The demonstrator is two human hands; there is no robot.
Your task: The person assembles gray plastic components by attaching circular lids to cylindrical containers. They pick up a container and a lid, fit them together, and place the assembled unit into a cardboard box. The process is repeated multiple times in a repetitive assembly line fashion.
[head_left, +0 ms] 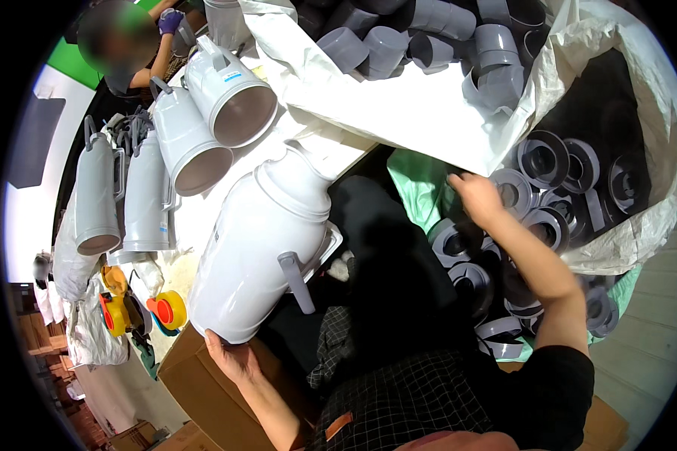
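Note:
A large light grey vacuum jug body (259, 237) leans tilted across my lap, its narrower neck at the top and a handle on its right side. A darker grey strip sticks out beside that handle. My left hand (232, 359) is closed around the lower edge of the jug body, supporting its base. On the right, my right hand (478, 199) is curled at the edge of a green plastic bag (414, 184); its fingertips are partly in shadow. Several grey plastic rings (470, 286) lie in the bag below that hand.
More jug bodies (147, 199) stand and lie on the table at left. White sacks (429, 113) hold grey cups (387, 51) and ring parts (543, 159). Yellow-and-orange tape dispensers (167, 310) lie near a cardboard box (203, 383). Another person's gloved hand (171, 21) shows at upper left.

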